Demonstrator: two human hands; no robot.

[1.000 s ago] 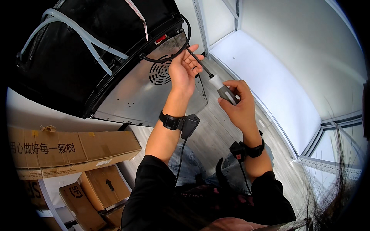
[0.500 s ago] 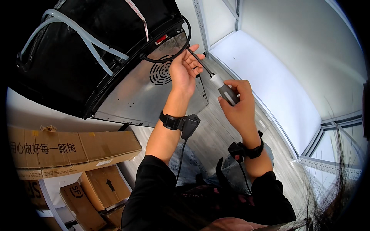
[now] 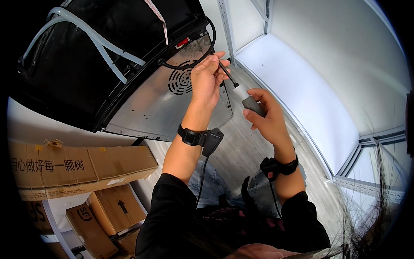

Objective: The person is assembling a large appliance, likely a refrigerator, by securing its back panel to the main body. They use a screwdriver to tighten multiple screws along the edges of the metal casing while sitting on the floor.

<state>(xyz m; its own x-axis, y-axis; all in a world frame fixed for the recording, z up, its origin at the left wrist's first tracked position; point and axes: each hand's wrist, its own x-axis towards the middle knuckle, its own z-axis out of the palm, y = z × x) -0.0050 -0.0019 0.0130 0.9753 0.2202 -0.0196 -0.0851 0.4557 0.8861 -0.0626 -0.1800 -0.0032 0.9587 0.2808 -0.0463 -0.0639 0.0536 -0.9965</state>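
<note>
My right hand [image 3: 268, 114] grips the grey and white handle of a screwdriver [image 3: 228, 74], whose dark shaft slants up and left. The shaft's far end goes in among the fingers of my left hand [image 3: 208, 77], which pinch around it; the tip is hidden there. Both hands are beside the corner of a large black machine [image 3: 125, 39] with a bare metal panel [image 3: 151, 99] punched with round vent slots. A black cable [image 3: 189, 67] loops over the panel just behind my left fingers. A red switch [image 3: 183, 42] sits near that corner.
Pale hoses [image 3: 97, 41] and a red-and-white strip [image 3: 159, 19] lie over the machine. Cardboard boxes [image 3: 86, 168] are stacked at lower left. A white metal-framed shelf [image 3: 302, 95] stands at right. Wrist straps with wired black devices [image 3: 212, 141] are on both my arms.
My left thumb and fingers have closed in around the shaft's end; before, they were spread. My right hand and the handle have shifted slightly, with the wrist turned.
</note>
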